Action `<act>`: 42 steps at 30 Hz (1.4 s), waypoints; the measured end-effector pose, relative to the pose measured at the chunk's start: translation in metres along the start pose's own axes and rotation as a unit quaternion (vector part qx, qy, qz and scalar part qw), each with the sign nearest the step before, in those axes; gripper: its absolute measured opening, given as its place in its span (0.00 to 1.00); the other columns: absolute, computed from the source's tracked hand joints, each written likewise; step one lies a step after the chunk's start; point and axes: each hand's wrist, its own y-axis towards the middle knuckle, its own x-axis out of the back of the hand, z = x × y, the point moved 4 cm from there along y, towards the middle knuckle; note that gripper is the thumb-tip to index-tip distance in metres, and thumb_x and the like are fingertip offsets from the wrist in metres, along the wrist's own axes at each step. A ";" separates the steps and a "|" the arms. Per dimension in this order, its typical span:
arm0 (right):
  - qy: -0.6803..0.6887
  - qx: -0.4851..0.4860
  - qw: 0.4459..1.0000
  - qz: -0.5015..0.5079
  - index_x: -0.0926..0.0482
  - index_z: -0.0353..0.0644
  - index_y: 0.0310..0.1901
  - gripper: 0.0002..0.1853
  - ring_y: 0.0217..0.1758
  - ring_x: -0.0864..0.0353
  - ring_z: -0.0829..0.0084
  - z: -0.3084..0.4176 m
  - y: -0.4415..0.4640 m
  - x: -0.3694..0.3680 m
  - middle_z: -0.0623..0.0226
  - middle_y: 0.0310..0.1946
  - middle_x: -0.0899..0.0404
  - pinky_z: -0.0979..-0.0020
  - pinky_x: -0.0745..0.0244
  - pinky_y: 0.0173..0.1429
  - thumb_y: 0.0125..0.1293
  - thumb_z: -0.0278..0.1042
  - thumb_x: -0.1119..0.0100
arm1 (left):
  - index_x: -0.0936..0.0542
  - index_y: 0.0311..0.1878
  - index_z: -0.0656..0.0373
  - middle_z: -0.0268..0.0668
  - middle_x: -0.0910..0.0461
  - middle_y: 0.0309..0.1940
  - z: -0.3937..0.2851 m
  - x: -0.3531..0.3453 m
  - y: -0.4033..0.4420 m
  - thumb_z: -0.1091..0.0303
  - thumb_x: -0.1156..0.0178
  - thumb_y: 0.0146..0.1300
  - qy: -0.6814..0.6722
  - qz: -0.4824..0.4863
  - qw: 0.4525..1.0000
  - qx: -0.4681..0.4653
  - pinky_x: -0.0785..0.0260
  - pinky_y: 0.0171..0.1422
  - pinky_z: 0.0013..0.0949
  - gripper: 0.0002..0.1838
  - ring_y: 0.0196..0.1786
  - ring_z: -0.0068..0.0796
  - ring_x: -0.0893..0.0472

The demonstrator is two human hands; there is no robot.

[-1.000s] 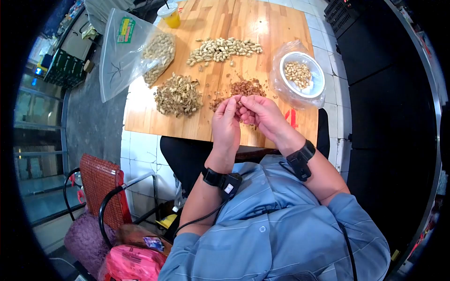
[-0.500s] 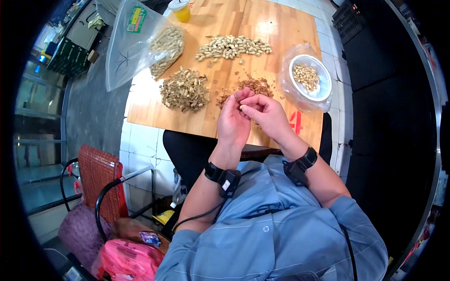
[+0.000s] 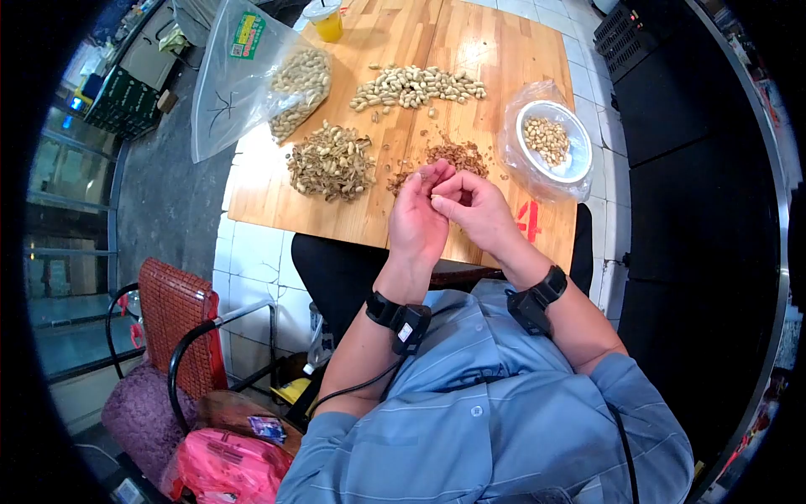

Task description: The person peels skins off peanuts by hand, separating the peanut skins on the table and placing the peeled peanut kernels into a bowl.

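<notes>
My left hand (image 3: 418, 220) is cupped with its fingers curled, close over the near edge of the table. Whatever lies inside its fingers is hidden. Against it, my right hand (image 3: 480, 214) pinches a small pale peanut kernel (image 3: 435, 198) between thumb and finger. Just beyond my fingertips spreads a pile of reddish-brown peanut skins (image 3: 460, 155). A heap of cracked peanut shells (image 3: 331, 164) lies to the left. Shelled peanuts (image 3: 546, 140) sit in a white bowl (image 3: 579, 165) on the right, with clear plastic around it.
Unshelled peanuts (image 3: 418, 86) lie in a long pile farther back on the wooden table (image 3: 495, 50). At the back left are a clear bag of peanuts (image 3: 300, 80) and a cup of yellow drink (image 3: 328, 27). A chair (image 3: 178, 323) and pink bag (image 3: 231, 466) stand lower left.
My right thumb and fingers have shifted slightly against the left fingers, and less of the pale kernel shows. Both hands stay in nearly the same place; the piles look unchanged.
</notes>
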 end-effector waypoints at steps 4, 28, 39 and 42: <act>-0.021 -0.005 1.000 0.005 0.21 0.39 0.36 0.07 0.34 0.24 0.84 -0.003 -0.001 -0.002 0.74 0.29 0.20 0.76 0.26 0.42 0.59 0.26 0.31 | 0.25 0.53 0.60 0.41 0.23 0.57 0.000 0.000 -0.002 0.60 0.53 0.76 0.006 -0.024 1.000 0.001 0.33 0.69 0.45 0.15 0.63 0.38 0.26; -0.206 0.005 0.978 -0.028 0.23 0.39 0.31 0.09 0.31 0.18 0.72 -0.008 0.002 -0.008 0.65 0.27 0.19 0.70 0.22 0.38 0.52 0.25 0.30 | 0.26 0.52 0.58 0.42 0.21 0.54 0.003 0.018 0.005 0.61 0.58 0.79 0.096 -0.052 0.993 -0.041 0.31 0.65 0.44 0.14 0.59 0.38 0.24; -0.168 0.004 0.986 -0.015 0.21 0.38 0.33 0.09 0.31 0.20 0.73 -0.019 0.006 -0.012 0.65 0.29 0.20 0.71 0.23 0.39 0.52 0.26 0.29 | 0.27 0.51 0.58 0.43 0.21 0.51 0.001 0.020 0.006 0.61 0.58 0.79 0.089 -0.061 0.993 -0.035 0.29 0.61 0.41 0.13 0.55 0.36 0.22; -0.190 0.003 0.982 -0.019 0.21 0.38 0.32 0.09 0.31 0.20 0.73 -0.022 0.007 -0.009 0.65 0.28 0.20 0.71 0.23 0.38 0.52 0.26 0.29 | 0.27 0.50 0.58 0.44 0.20 0.50 0.004 0.023 0.007 0.61 0.57 0.79 0.079 -0.059 0.994 -0.040 0.28 0.61 0.41 0.13 0.54 0.36 0.21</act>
